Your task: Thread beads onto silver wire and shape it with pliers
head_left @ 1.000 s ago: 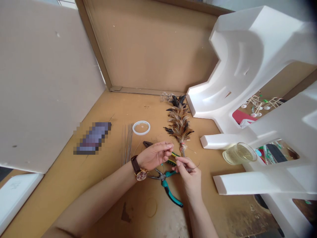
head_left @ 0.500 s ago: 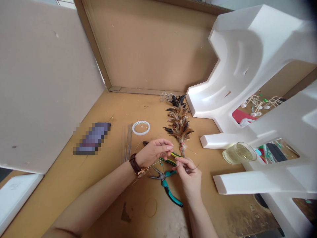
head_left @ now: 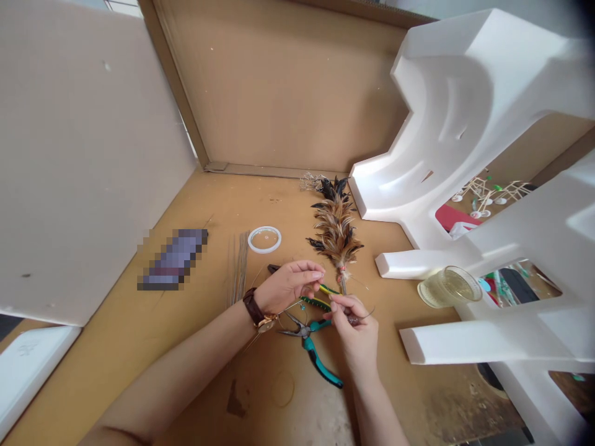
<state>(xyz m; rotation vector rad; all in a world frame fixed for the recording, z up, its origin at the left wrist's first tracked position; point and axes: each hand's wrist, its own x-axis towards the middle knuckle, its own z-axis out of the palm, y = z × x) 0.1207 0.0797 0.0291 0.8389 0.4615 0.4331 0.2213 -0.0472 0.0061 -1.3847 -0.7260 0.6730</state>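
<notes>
My left hand (head_left: pixel 297 282), with a brown-strapped watch (head_left: pixel 256 310) on its wrist, is closed in a pinch, apparently on thin wire too fine to follow. Close by to the right, my right hand (head_left: pixel 356 328) is closed on a thin wire (head_left: pixel 370 311), whose curved end pokes out past the fingers; small beads show against the palm. Below the hands lie teal-handled pliers (head_left: pixel 316 359), jaws spread. Yellow-and-green-handled pliers (head_left: pixel 317 303) are partly hidden behind my fingers. A small teal bead (head_left: pixel 303 306) hangs near a wire loop under my left hand.
A feather duster (head_left: pixel 337 226) lies beyond my hands. Straight wires (head_left: pixel 239 266) and a white ring (head_left: pixel 264 240) rest to the left, near a blurred phone-like object (head_left: pixel 174 260). At right, a cup of yellowish liquid (head_left: pixel 449 287) stands among white foam pieces (head_left: pixel 493 337). Cardboard (head_left: pixel 288 87) walls the back.
Almost nothing differs. My left wrist has turned slightly, showing more of the watch face; both hands keep their places.
</notes>
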